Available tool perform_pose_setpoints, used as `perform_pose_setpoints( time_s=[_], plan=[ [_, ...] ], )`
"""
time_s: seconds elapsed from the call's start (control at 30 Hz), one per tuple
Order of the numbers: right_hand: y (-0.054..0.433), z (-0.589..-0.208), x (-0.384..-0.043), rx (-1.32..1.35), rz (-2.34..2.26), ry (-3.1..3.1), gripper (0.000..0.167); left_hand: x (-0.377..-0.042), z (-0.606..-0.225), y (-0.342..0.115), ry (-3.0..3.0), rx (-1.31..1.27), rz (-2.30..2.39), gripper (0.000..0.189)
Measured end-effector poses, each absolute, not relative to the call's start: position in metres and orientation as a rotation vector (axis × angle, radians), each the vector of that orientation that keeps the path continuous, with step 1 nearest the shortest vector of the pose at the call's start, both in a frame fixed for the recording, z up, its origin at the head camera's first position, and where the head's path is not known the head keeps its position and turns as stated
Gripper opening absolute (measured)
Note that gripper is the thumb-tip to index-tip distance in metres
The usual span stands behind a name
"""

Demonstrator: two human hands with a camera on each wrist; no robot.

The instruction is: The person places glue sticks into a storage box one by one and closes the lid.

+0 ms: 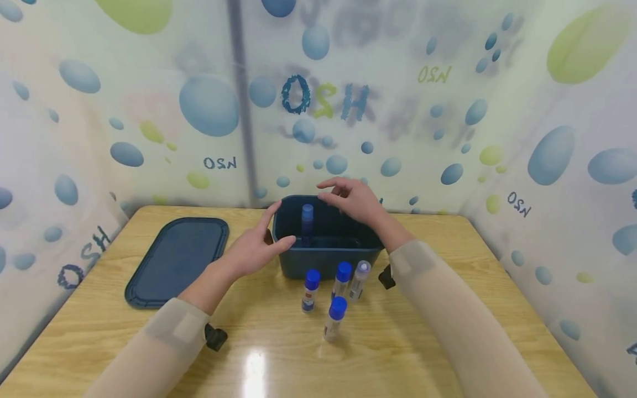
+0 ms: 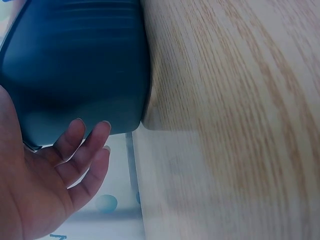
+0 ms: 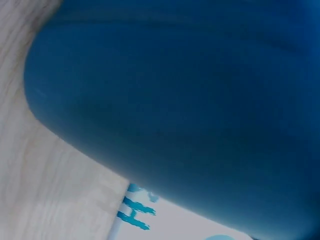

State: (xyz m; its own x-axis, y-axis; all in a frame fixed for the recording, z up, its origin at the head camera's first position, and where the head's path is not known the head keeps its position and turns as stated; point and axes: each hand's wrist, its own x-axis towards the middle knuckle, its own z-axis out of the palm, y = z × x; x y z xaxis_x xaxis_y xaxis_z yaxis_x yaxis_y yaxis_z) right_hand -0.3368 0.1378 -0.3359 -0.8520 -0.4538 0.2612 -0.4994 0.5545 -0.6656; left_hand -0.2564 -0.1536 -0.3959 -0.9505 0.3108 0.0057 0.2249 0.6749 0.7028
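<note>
A dark blue bin (image 1: 328, 264) stands near the back of the table, with a blue-capped glue stick (image 1: 307, 221) upright inside it. My left hand (image 1: 251, 246) is at the bin's left end, thumb by the front rim; in the left wrist view its fingers (image 2: 90, 160) are loosely bent beside the bin's outer wall (image 2: 80, 65). Over the right back part of the bin hovers my right hand (image 1: 353, 202), fingers slightly bent, holding nothing visible. In front of the bin stand blue-capped glue sticks (image 1: 308, 293) and a clear-topped tube (image 1: 359, 281).
A dark blue lid (image 1: 179, 262) lies flat on the wooden table (image 1: 423, 342), left of the bin. Patterned fabric walls (image 1: 413, 110) enclose the table at the back and both sides.
</note>
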Motion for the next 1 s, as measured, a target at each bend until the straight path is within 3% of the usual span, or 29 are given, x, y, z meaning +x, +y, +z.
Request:
perform_pose_setpoints(
  time_s=[0.27, 0.5, 1.0],
  plan=[
    [0.159, -0.318, -0.311, 0.799, 1.362, -2.613, 0.032, -0.257, -0.396, -0.152, 2.77, 0.449, 1.156, 0.101],
    [0.184, -0.317, -0.268, 0.755, 1.451, -2.602, 0.029, -0.255, -0.396, -0.153, 2.759, 0.451, 1.176, 0.1],
    [0.236, -0.344, -0.2, 0.825, 1.511, -2.63, 0.025, -0.255, -0.397, -0.152, 2.756, 0.457, 1.187, 0.099]
  ],
)
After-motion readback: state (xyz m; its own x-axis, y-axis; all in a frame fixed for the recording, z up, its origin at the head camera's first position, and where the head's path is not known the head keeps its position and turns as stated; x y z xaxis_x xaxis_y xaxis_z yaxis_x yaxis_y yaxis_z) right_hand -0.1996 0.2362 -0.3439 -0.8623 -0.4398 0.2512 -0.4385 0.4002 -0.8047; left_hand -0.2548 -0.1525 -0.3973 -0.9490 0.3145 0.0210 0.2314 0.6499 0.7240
